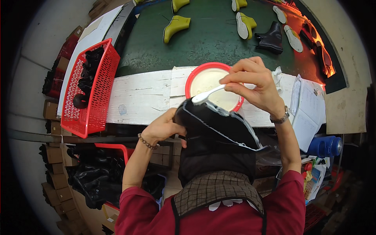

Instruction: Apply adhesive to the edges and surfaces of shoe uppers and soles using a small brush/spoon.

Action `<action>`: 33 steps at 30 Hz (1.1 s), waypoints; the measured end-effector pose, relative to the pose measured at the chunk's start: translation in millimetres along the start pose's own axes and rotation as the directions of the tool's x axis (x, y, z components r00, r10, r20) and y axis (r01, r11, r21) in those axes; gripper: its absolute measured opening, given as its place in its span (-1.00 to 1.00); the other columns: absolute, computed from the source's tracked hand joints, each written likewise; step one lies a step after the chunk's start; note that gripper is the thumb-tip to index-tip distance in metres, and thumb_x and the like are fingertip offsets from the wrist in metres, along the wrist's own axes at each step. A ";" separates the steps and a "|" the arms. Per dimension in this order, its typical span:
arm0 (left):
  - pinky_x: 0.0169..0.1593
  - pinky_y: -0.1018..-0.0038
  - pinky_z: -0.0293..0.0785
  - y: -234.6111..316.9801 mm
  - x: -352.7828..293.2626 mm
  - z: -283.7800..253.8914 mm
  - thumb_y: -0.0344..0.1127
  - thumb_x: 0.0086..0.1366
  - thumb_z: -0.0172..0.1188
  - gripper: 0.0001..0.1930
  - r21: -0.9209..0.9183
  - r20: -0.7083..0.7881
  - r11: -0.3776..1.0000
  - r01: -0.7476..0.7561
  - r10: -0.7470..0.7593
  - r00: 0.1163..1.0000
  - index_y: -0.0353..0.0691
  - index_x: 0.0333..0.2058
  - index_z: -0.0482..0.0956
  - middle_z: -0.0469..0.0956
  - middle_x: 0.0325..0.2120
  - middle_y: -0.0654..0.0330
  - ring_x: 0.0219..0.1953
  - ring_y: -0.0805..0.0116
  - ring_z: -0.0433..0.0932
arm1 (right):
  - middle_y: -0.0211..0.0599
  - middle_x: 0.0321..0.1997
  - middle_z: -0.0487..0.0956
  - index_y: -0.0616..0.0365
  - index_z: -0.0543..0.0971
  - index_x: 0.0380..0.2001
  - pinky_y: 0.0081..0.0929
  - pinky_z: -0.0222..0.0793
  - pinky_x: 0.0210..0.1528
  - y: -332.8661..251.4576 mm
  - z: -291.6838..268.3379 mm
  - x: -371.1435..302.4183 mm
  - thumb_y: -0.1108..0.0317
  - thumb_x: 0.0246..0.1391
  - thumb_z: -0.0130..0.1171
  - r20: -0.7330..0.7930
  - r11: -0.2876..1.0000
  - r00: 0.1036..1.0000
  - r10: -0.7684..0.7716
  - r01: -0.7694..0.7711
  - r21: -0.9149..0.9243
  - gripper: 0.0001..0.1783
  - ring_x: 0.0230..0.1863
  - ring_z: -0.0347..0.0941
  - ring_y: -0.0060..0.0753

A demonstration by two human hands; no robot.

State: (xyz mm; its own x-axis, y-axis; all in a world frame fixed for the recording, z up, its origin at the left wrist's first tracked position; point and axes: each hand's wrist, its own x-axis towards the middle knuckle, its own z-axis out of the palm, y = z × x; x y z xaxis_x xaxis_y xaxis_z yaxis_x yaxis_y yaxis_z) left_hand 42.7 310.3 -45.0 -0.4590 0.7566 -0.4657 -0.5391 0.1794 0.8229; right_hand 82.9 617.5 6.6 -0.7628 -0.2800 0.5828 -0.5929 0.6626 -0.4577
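Observation:
A black boot upper (209, 121) is gripped at its left side by my left hand (163, 127), fingers closed round it. White liquid lines part of the upper's edge. Between thumb and fingertips, my right hand (252, 80) pinches a small white brush (211, 93), which looks like a toothbrush. The brush's head rests at the far edge of the upper; its bristles are hidden. Just beyond, partly under the brush and my right hand, stands a red-rimmed bowl (189, 80) of creamy white liquid.
A red basket (84, 127) with black pieces stands on the left of the white worktop (137, 96). Beyond lies a green conveyor belt (149, 51) bearing yellow boots (176, 27) and a black boot (271, 38). Papers (307, 105) and a blue bottle (323, 146) are at right.

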 end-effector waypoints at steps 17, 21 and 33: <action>-0.63 0.20 0.62 -0.5 -9.0 -31.6 -0.76 -0.09 0.10 -0.59 -0.236 -0.248 0.912 -0.336 0.278 0.928 -0.58 -0.16 0.54 0.56 -0.54 -0.04 -0.64 0.07 0.57 | -0.49 -0.30 0.66 0.05 0.76 -0.31 -0.43 0.26 0.04 40.9 11.4 -67.7 0.41 -0.07 0.49 -0.142 0.932 0.955 0.261 -0.211 0.293 -0.81 -0.18 0.51 -0.46; -0.61 0.21 0.62 20.4 7.4 -35.5 -0.71 -0.09 0.09 -0.60 -0.181 -0.126 0.944 -0.275 0.255 0.959 -0.58 -0.16 0.53 0.57 -0.52 -0.04 -0.63 0.07 0.58 | -0.43 -0.34 0.61 0.23 0.72 -0.25 -0.61 0.37 -0.27 66.4 12.0 -103.7 0.48 0.13 0.33 -0.165 0.811 0.843 0.512 -0.411 0.416 -0.88 -0.29 0.48 -0.61; -0.21 0.38 0.79 145.9 203.8 -8.2 -0.54 0.24 0.21 -0.95 -0.451 -0.265 0.869 -0.201 0.084 0.960 -0.38 -0.41 0.56 0.59 -0.39 0.08 -0.32 0.21 0.66 | -0.69 -0.62 0.29 0.16 0.56 -0.28 -0.72 -0.02 -0.68 128.0 53.1 -162.0 0.14 0.49 -0.04 -0.476 0.518 0.204 0.856 -0.315 0.796 -0.64 -0.69 0.08 -0.85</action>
State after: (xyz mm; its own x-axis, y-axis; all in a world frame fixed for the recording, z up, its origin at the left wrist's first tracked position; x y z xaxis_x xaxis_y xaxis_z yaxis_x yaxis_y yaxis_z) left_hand -135.3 485.5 -22.5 -0.6738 0.5749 -0.4642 -0.6951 -0.2800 0.6622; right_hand 116.9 710.8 -182.1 -0.5401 0.8403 0.0469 -0.2720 -0.1215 -0.9546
